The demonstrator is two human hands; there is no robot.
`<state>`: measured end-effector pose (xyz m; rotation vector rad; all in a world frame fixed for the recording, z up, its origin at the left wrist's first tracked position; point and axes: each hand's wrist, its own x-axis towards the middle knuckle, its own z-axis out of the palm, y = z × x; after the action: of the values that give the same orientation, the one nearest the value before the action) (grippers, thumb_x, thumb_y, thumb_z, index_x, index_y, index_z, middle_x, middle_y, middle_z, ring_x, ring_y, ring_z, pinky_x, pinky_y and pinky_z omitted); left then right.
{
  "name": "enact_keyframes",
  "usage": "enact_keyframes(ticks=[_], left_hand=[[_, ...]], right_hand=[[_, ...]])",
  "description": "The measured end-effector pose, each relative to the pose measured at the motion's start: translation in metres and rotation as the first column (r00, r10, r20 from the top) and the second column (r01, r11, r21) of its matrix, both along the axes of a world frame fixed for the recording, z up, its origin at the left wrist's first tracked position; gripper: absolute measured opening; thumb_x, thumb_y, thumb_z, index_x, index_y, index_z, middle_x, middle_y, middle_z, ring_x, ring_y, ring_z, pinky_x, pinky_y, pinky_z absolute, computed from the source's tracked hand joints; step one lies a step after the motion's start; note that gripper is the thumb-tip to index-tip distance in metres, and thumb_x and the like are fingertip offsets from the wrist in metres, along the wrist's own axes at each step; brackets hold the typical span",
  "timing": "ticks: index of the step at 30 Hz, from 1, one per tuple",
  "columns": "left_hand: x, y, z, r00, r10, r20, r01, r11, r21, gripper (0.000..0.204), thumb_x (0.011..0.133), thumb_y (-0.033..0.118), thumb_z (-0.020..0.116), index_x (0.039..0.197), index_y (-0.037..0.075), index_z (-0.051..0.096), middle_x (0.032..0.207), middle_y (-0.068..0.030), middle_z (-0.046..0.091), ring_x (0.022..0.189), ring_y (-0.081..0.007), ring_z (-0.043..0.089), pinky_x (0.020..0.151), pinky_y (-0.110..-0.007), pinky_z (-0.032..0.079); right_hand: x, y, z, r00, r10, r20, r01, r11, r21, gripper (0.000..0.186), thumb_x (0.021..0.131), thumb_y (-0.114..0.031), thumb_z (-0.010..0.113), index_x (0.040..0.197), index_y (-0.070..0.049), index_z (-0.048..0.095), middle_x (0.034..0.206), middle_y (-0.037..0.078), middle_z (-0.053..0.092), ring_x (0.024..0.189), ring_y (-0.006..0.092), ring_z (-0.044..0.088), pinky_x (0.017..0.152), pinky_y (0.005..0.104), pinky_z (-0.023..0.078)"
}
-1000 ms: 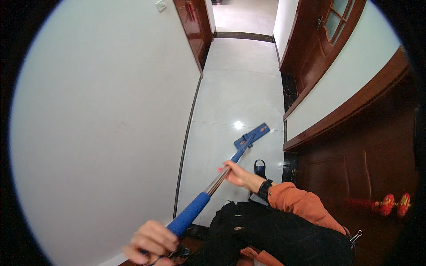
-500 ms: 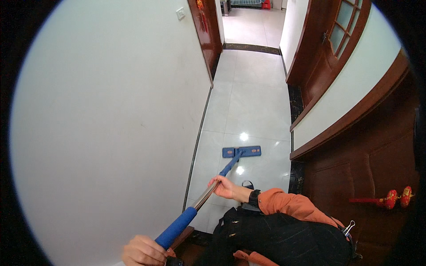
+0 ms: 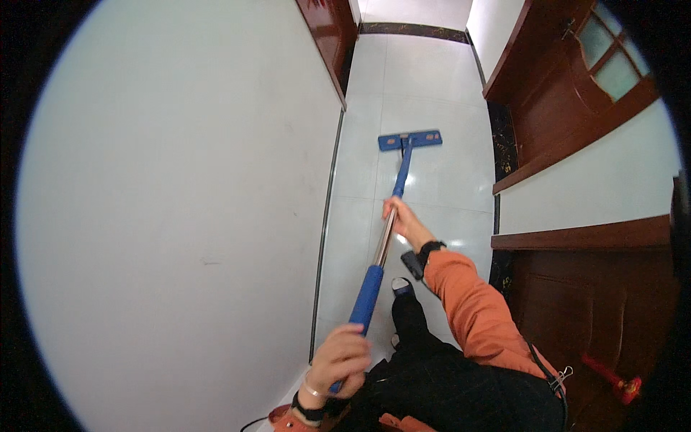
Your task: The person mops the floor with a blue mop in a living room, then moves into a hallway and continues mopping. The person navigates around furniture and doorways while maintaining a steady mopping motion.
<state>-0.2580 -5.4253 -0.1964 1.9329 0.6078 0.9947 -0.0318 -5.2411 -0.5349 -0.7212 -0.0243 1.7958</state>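
Observation:
A flat mop runs up the middle of the view, its blue rectangular head (image 3: pixel 410 140) lying on the pale floor tiles. Lower on its pole, my right hand (image 3: pixel 403 216) is wrapped round the bare metal shaft (image 3: pixel 384 241), just behind the blue lower section. Nearer to me, my left hand (image 3: pixel 340 360) grips the end of the blue foam handle (image 3: pixel 367 295). The pole slants from my left hand forward and slightly right to the mop head. Both wrists carry black bands.
A white wall (image 3: pixel 180 216) bounds the corridor on the left. Brown wooden doors (image 3: pixel 576 324) line the right, with a red ornament (image 3: pixel 626 389) on the nearest. A dark threshold strip (image 3: pixel 414 32) crosses the far floor. My shoe (image 3: pixel 401 286) stands behind the mop.
The mop head has slid forward, away from me. Both hands moved forward and right with the pole, still gripping it. My view has tipped downward, and a shoe now shows.

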Motion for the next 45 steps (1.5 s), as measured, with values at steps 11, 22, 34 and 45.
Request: enact_keyframes(ticks=[11,22,34,45], left_hand=[[0.016,0.039,-0.039,0.996,0.089,0.016,-0.090,0.995,0.031,0.026,0.071,-0.004,0.058,0.096,0.000,0.059,0.081,-0.0142,0.062,0.083,-0.0296,0.063,0.090,-0.051,0.046],[-0.133,-0.128,0.117,0.827,0.442,0.347,-0.509,0.851,0.132,0.018,0.088,0.010,0.045,0.103,0.001,0.048,0.051,-0.0095,0.054,0.047,-0.0227,0.054,0.061,-0.038,0.050],[-0.303,-0.215,0.252,0.970,0.023,0.241,-0.097,0.948,0.303,0.038,0.093,0.017,0.047,0.123,-0.006,0.040,0.060,-0.0109,0.053,0.048,-0.0204,0.051,0.048,-0.032,0.039],[-0.270,-0.158,0.227,0.921,-0.163,0.355,0.068,0.962,0.265,0.019,0.091,0.018,0.043,0.100,0.002,0.048,0.055,-0.0115,0.051,0.044,-0.0200,0.049,0.044,-0.033,0.036]], right_hand=[[0.014,0.050,0.007,0.913,0.085,0.400,0.033,0.960,-0.278,0.025,0.085,-0.019,0.058,0.094,0.001,0.047,0.073,0.008,0.054,0.061,0.0194,0.057,0.060,0.0329,0.056],[-0.182,-0.192,0.131,0.999,0.003,-0.039,-0.013,0.969,-0.247,0.029,0.089,-0.025,0.056,0.098,-0.002,0.040,0.080,0.010,0.051,0.073,0.0227,0.059,0.079,0.0460,0.056],[-0.337,-0.408,0.214,0.641,0.405,-0.652,-0.659,0.725,-0.198,0.027,0.087,-0.020,0.062,0.097,0.004,0.055,0.101,0.016,0.061,0.095,0.0252,0.061,0.091,0.0335,0.051],[-0.284,-0.363,0.207,0.822,0.222,-0.524,-0.360,0.916,-0.177,0.016,0.085,-0.012,0.063,0.089,0.001,0.055,0.094,0.014,0.060,0.093,0.0240,0.062,0.094,0.0348,0.049]])
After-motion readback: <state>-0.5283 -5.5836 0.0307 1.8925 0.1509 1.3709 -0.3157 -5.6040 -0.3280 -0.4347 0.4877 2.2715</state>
